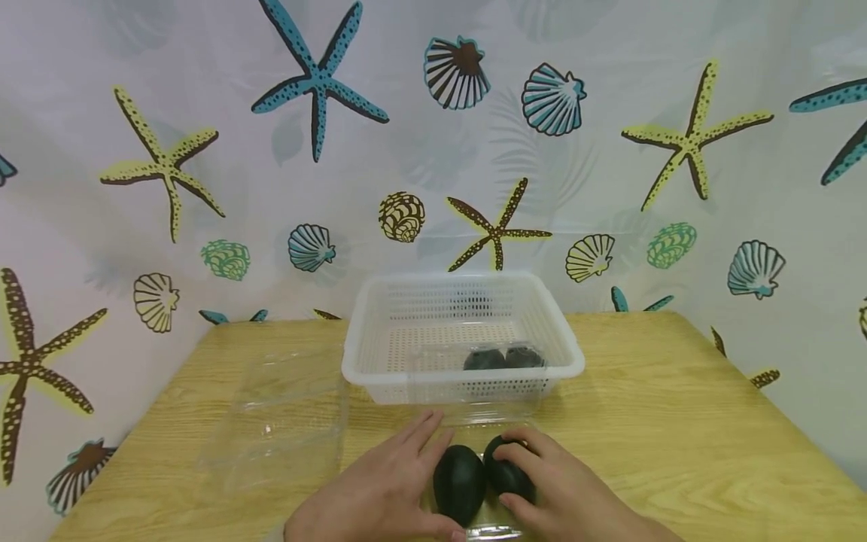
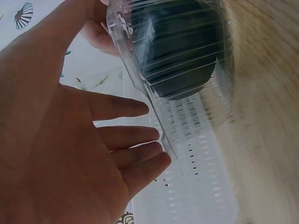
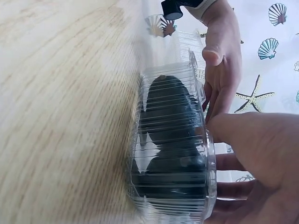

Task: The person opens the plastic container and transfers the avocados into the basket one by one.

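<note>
One clamshell [image 1: 503, 357] sits in the basket [image 1: 463, 376]; my left hand [image 1: 379, 489], fingers straight, and right hand [image 1: 562, 489], curled over, steady the second clamshell [image 1: 482, 482] on the table [image 1: 677, 436].

Two hands, left hand [image 1: 379, 489] and right hand [image 1: 562, 489], rest on dark avocados [image 1: 460, 482] on the wooden tabletop [image 1: 677, 421]. A white basket [image 1: 366, 361] sits just behind.
</note>
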Available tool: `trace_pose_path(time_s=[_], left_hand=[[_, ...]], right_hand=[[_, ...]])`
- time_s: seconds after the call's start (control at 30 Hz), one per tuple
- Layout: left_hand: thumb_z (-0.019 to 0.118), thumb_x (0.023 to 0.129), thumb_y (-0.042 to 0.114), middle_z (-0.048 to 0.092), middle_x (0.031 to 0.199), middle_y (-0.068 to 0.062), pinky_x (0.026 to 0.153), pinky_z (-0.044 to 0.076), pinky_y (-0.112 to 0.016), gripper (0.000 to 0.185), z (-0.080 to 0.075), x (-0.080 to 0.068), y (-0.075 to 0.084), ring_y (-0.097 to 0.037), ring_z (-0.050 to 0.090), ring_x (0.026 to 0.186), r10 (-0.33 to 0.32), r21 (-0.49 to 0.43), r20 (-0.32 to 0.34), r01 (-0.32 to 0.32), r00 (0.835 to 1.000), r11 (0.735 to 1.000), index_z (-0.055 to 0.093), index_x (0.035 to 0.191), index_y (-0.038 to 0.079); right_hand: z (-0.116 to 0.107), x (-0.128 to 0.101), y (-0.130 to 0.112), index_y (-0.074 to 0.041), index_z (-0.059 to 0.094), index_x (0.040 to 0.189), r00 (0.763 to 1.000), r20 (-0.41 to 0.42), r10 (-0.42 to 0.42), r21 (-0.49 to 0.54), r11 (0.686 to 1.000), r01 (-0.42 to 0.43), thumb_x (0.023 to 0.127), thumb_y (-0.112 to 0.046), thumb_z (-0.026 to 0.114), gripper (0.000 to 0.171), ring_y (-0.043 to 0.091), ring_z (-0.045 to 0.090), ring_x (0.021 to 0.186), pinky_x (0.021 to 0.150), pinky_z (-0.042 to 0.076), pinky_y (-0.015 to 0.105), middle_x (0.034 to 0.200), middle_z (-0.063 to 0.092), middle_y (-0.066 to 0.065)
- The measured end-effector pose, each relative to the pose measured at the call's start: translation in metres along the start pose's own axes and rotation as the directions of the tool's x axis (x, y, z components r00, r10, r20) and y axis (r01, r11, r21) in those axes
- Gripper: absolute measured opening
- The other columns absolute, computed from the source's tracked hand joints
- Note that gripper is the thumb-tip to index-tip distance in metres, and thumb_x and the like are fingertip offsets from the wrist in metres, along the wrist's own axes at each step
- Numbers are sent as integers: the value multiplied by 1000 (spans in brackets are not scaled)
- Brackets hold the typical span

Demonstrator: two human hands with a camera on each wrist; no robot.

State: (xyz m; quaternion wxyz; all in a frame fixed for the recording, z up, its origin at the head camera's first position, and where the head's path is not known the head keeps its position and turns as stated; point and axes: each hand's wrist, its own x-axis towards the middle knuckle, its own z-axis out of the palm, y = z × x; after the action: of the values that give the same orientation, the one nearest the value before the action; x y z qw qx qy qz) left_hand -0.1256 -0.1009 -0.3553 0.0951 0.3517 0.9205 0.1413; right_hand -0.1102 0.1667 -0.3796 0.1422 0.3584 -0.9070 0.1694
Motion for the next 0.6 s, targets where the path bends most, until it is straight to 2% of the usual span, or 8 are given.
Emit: trace_pose_path(time_s=[0.13,0.3,0.4,0.6], left_hand=[[51,79,83,19,166,-11,118,36,-47,107,1,1,-1,-27,21,153,-19,-12,0,19,1000,1000,29,156,11],[50,78,83,20,165,-12,118,35,-46,110,5,2,-3,-26,24,152,-7,-15,-9,7,1000,1000,28,156,9],[52,78,83,23,165,-10,118,36,-46,110,6,4,-3,-25,26,151,13,1,-19,-13,1000,1000,29,156,8],[54,78,81,30,162,-10,116,39,-42,109,5,5,-1,-23,35,147,44,64,-42,-41,998,997,32,154,5]], right_hand=[[0,6,-2,-16,62,122,996,72,50,19,998,-52,85,-28,76,43,18,60,111,87,58,36,131,55,4],[0,10,-2,-12,59,131,978,179,112,30,992,-119,89,-29,72,48,21,59,117,91,57,40,137,53,6],[1,10,-1,-10,57,135,979,178,103,17,994,-107,94,-32,67,49,22,59,119,92,57,41,139,53,7],[8,9,-1,-8,57,136,989,119,85,-5,996,-85,98,-35,61,47,21,60,117,91,57,39,136,56,7]])
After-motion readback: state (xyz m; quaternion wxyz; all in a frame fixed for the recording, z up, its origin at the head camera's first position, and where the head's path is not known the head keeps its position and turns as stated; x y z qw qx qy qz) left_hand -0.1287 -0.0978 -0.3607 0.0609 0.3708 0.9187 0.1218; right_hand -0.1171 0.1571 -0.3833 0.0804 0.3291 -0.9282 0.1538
